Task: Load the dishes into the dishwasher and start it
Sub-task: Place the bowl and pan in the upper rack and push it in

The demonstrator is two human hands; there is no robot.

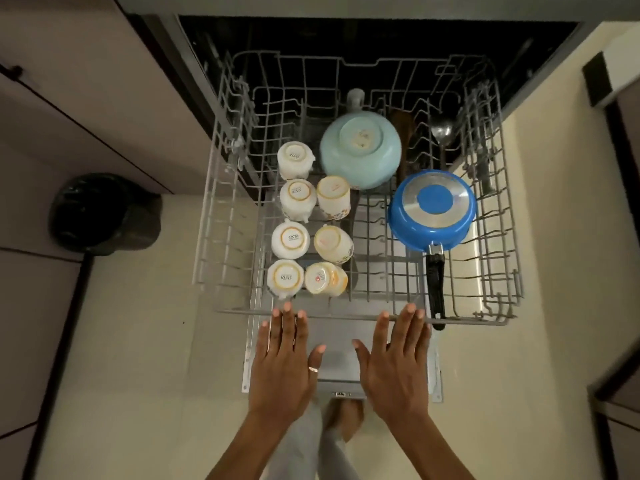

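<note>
The grey wire dishwasher rack (235, 311) is pulled out over the open dishwasher door (341, 355). It holds several upturned white cups (290, 238), an upturned pale blue bowl (360, 148), a blue saucepan (432, 210) turned over with its black handle toward me, and a metal ladle (442, 131) at the back. My left hand (282, 362) and my right hand (396, 362) are flat with straight fingers. Their fingertips reach the rack's front rail, and neither hand holds anything.
A black bin (104, 213) with a bag stands on the floor to the left, beside beige cabinet fronts (79, 109). The dark dishwasher tub (374, 39) opens behind the rack. My foot (343, 419) shows below the door. Another cabinet edge (616, 420) is at the right.
</note>
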